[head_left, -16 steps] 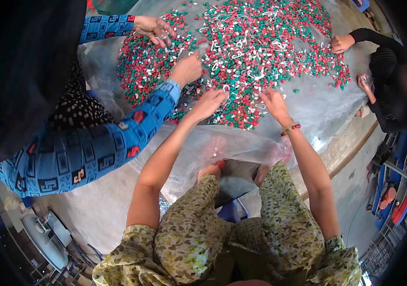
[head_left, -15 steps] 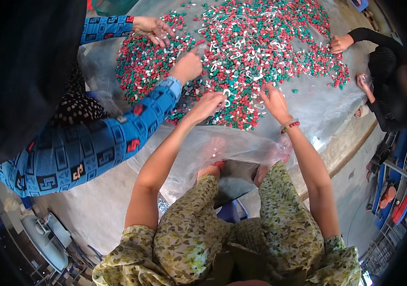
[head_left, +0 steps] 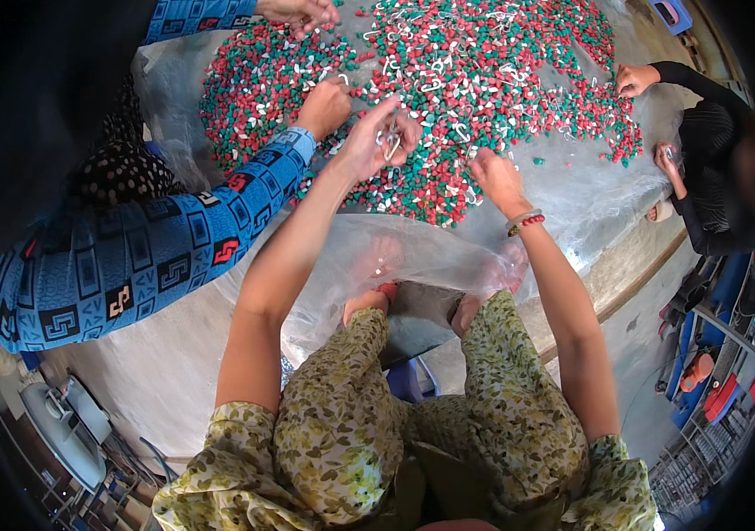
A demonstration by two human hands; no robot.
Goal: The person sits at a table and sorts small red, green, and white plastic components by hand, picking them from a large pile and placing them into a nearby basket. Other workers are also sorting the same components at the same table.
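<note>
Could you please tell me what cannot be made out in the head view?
In the head view:
Right hand: its back hides whether it grips anything.
White, hook-shaped, plastic-looking piece: partly covered by the left hand.
Small red, green and white lumps: too small for exact shapes.
Blue-sleeved co-worker's far hand: cut by the upper edge.

Olive leaf-print trousers, matching short sleeves; red beaded bracelet, right wrist.
</note>
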